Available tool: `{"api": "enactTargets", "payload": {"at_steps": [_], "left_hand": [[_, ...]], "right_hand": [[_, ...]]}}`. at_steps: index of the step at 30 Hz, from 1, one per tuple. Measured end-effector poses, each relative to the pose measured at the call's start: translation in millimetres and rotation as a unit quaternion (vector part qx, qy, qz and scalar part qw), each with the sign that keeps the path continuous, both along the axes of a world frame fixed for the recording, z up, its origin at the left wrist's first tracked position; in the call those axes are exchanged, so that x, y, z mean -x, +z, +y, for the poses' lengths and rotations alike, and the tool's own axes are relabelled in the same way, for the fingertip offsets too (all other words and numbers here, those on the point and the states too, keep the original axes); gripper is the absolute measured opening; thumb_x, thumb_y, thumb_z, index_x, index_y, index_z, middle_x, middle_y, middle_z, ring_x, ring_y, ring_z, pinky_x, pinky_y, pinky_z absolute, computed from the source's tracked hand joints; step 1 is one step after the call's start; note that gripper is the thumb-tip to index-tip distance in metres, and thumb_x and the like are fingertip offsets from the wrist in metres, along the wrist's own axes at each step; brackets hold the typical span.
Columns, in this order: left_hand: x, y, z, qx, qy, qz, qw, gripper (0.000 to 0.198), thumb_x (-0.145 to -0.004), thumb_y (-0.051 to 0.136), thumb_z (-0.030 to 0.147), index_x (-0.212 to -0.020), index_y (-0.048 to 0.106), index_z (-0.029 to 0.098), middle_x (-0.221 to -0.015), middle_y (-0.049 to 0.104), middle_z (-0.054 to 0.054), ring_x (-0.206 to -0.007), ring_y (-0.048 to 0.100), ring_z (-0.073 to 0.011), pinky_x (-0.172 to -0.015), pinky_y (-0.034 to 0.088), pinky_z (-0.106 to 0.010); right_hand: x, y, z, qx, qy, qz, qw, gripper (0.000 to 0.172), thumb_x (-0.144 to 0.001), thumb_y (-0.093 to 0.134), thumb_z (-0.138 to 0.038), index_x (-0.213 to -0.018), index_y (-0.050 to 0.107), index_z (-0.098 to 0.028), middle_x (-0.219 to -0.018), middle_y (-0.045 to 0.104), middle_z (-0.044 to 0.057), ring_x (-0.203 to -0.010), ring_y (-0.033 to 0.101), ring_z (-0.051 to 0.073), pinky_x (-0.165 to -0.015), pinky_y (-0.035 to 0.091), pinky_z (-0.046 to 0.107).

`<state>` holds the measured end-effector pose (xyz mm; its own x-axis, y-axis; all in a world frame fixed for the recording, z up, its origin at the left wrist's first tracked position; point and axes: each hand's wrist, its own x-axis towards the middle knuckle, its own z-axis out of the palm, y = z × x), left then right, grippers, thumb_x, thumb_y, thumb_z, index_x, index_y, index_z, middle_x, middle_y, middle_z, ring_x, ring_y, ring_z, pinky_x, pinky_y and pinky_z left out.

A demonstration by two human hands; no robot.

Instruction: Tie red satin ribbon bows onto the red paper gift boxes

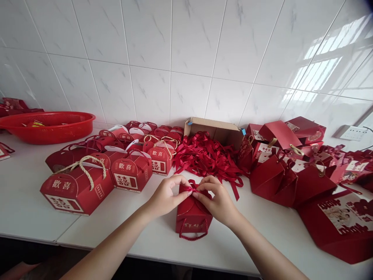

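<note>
A small red gift box with a twisted dark-red cord handle stands in front of me near the table's front edge. On top of it, a red ribbon is pinched from both sides. My left hand closes thumb and index finger on the ribbon's left part. From the other side, my right hand grips it between thumb and fingers. The fingertips of both hands almost meet over the lid. Part of the box's top is hidden by my fingers. Just behind lies a tangled heap of red ribbons.
A cardboard box lies behind the ribbon heap. Finished-looking red gift boxes with rope handles crowd the left. Larger red boxes pile up at right. A red plastic basket sits far left, and a socket strip is by the tiled wall.
</note>
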<state>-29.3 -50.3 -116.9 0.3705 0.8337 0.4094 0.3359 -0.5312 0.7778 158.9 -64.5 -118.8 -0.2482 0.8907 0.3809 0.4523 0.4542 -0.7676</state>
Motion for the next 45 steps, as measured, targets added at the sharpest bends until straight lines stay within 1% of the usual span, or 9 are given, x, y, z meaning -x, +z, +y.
{"api": "enactTargets", "payload": {"at_steps": [3,7,12,16,23,29,36,41,45], "left_hand": [[-1,-4.0,0,-0.015,0.021,0.004,1.000,0.006,-0.082,0.058,0.021,-0.078,0.061,0.017,-0.081,0.065,-0.003,-0.081,0.061,-0.0166,-0.078,0.049,-0.029],[-3,-8.2,0,-0.012,0.020,-0.014,1.000,0.006,-0.083,0.057,0.020,-0.079,0.061,0.017,-0.079,0.066,-0.002,-0.079,0.062,-0.0158,-0.075,0.050,-0.027],[-10,-11.0,1,0.010,0.030,-0.042,0.999,0.002,-0.081,0.057,0.018,-0.079,0.059,0.017,-0.078,0.066,-0.001,-0.077,0.062,-0.0150,-0.073,0.049,-0.026],[-11,-10.5,1,0.006,0.041,-0.073,0.996,0.016,-0.078,0.061,0.018,-0.092,0.052,0.020,-0.082,0.064,0.000,-0.080,0.062,-0.0143,-0.076,0.049,-0.026],[2,2.5,-17,-0.043,0.050,0.049,0.997,0.011,-0.080,0.064,0.028,-0.087,0.068,0.021,-0.092,0.068,-0.004,-0.091,0.063,-0.0194,-0.086,0.049,-0.031],[1,-3.4,-13,-0.006,0.049,0.028,0.998,0.009,-0.078,0.068,0.027,-0.078,0.073,0.020,-0.084,0.069,-0.004,-0.083,0.065,-0.0184,-0.080,0.052,-0.029],[7,4.6,-10,0.021,0.006,0.049,0.999,0.009,-0.079,0.066,0.028,-0.082,0.072,0.022,-0.090,0.070,-0.004,-0.087,0.065,-0.0189,-0.083,0.051,-0.029],[7,16.1,-9,0.000,-0.024,0.085,0.996,0.007,-0.080,0.064,0.025,-0.082,0.071,0.023,-0.088,0.070,-0.002,-0.087,0.064,-0.0189,-0.084,0.050,-0.030],[9,25.0,-7,-0.005,-0.040,0.129,0.991,0.008,-0.080,0.063,0.025,-0.083,0.070,0.024,-0.087,0.070,0.000,-0.083,0.064,-0.0180,-0.085,0.048,-0.030]], "right_hand": [[3,-4.1,0,0.075,0.001,0.080,0.994,0.018,-0.080,0.066,-0.038,-0.076,0.071,-0.021,-0.116,0.057,0.009,-0.111,0.054,0.025,-0.095,0.043,0.040],[5,-5.6,-1,0.180,0.053,0.154,0.970,0.027,-0.079,0.065,-0.045,-0.074,0.070,-0.019,-0.135,0.048,0.010,-0.126,0.047,0.028,-0.093,0.046,0.038],[4,-4.7,-3,0.145,0.084,0.128,0.978,0.031,-0.083,0.061,-0.046,-0.072,0.070,-0.019,-0.139,0.046,0.009,-0.133,0.040,0.027,-0.103,0.038,0.041],[5,-6.4,-7,0.148,0.085,0.163,0.972,0.031,-0.082,0.062,-0.048,-0.073,0.072,-0.020,-0.135,0.051,0.009,-0.127,0.046,0.027,-0.102,0.040,0.040],[10,-8.4,-13,0.166,0.050,0.185,0.967,0.034,-0.078,0.065,-0.053,-0.077,0.075,-0.021,-0.125,0.057,0.009,-0.116,0.056,0.026,-0.097,0.046,0.038],[-3,3.1,-19,0.139,0.063,0.105,0.983,0.035,-0.088,0.052,-0.049,-0.084,0.074,-0.022,-0.121,0.062,0.008,-0.119,0.054,0.026,-0.094,0.047,0.036],[-23,13.0,-21,-0.048,0.001,-0.123,0.991,0.017,-0.085,0.055,-0.025,-0.101,0.062,-0.024,-0.083,0.069,0.002,-0.075,0.061,0.018,-0.081,0.046,0.036],[-32,33.3,-19,0.013,0.017,-0.195,0.981,0.032,-0.082,0.062,-0.038,-0.111,0.059,-0.025,-0.067,0.064,-0.002,-0.057,0.053,0.014,-0.058,0.041,0.028],[-29,40.5,-4,0.040,0.046,-0.148,0.987,0.040,-0.084,0.055,-0.051,-0.110,0.062,-0.021,-0.082,0.068,0.003,-0.063,0.057,0.015,-0.057,0.043,0.026]]}}
